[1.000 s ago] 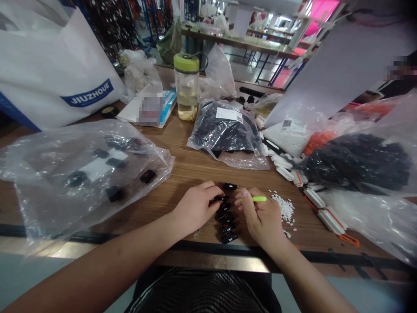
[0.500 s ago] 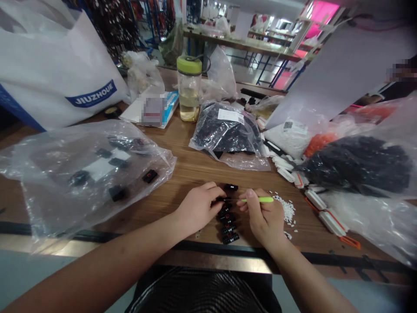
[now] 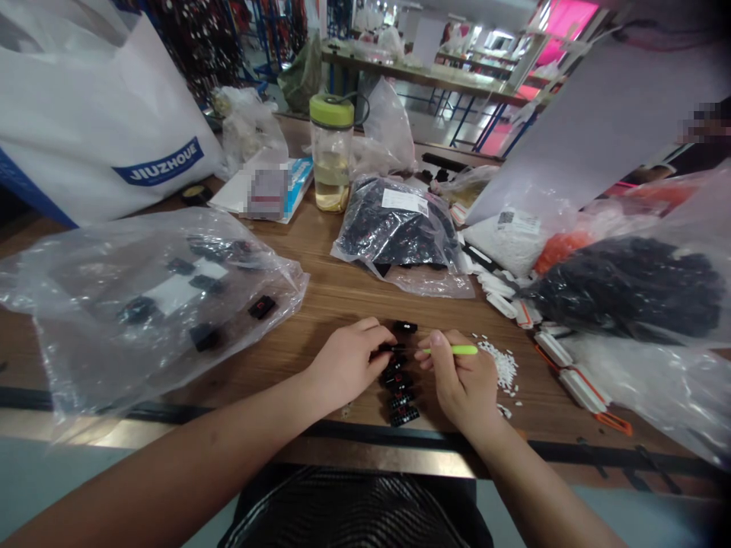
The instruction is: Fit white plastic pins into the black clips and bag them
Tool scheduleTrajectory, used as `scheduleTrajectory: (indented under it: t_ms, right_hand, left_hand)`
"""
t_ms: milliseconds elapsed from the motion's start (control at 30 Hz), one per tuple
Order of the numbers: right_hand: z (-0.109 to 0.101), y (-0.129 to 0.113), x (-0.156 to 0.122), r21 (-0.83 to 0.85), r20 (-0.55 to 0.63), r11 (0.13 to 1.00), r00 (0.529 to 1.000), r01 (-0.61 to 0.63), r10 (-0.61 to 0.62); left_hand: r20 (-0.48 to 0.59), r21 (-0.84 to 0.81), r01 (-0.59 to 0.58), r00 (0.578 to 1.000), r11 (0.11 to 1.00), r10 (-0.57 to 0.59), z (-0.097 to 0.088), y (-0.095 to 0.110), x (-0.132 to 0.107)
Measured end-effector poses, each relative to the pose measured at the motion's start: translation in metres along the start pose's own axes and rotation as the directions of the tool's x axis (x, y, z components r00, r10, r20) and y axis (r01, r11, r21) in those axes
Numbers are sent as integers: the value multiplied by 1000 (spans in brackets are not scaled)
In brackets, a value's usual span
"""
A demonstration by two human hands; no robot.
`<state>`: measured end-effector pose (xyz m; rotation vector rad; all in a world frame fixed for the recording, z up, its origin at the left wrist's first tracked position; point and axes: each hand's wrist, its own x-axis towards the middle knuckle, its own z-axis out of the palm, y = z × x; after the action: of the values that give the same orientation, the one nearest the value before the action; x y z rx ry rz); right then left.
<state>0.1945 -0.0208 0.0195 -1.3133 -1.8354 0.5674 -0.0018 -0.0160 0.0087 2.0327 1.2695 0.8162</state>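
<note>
My right hand (image 3: 465, 377) is closed around a thin tool with a yellow-green handle (image 3: 464, 350); its slim shaft points left at a small black connector block (image 3: 389, 348). Curled over that block are the fingers of my left hand (image 3: 349, 364), which partly hide it. A row of similar black connector blocks (image 3: 402, 396) runs towards the table's near edge, between my hands. Just beyond my fingers lies another black block (image 3: 405, 327) with white marks on it. Small white plugs (image 3: 501, 367) are heaped right of my right hand.
A clear bag with a few black blocks (image 3: 171, 297) lies left. Ahead are a full bag of black parts (image 3: 394, 228) and a green-lidded bottle (image 3: 331, 156). White and orange pieces (image 3: 579, 384) and a bag of dark parts (image 3: 633, 285) line the right side.
Both hands keep almost the same place and grip. The tool's handle has shifted very slightly to the left; the rest looks unchanged.
</note>
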Motion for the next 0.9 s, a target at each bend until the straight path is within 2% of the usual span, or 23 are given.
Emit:
scheduleTrajectory:
  t_ms: [267,333,400,467,533,700,900]
  right_hand:
    - [-10,-11,9,-19,136,1000,991,20,-18]
    - [-16,-13,14,27,85,1000,996,-5,3]
    - [-21,-10,18,51,-39,998,998,-37,39]
    - [-23,-2,23,5,-142,998,988,-62,63]
    - [-22,8,26,-72,-172,993,982,-88,75]
    - [-12,18,26,-136,-103,989,994,-61,47]
    - [2,12,22,-129,7,990,999,51,-51]
  left_hand:
    - [-3,34,14,1000,999,-14,2,-1,0]
    - [-7,27,16,1000,999,-16,3,-1,-1]
    - [-15,13,4,1000,1000,-4,3,0,-2]
    - [-21,1,-23,999,1000,23,2,2,-3]
    - [-43,-10,-44,998,999,43,-1,3,-2]
    - [-160,85,29,987,996,-15,-4,-4,7]
    - [-75,121,-13,997,993,22,-4,-16,15]
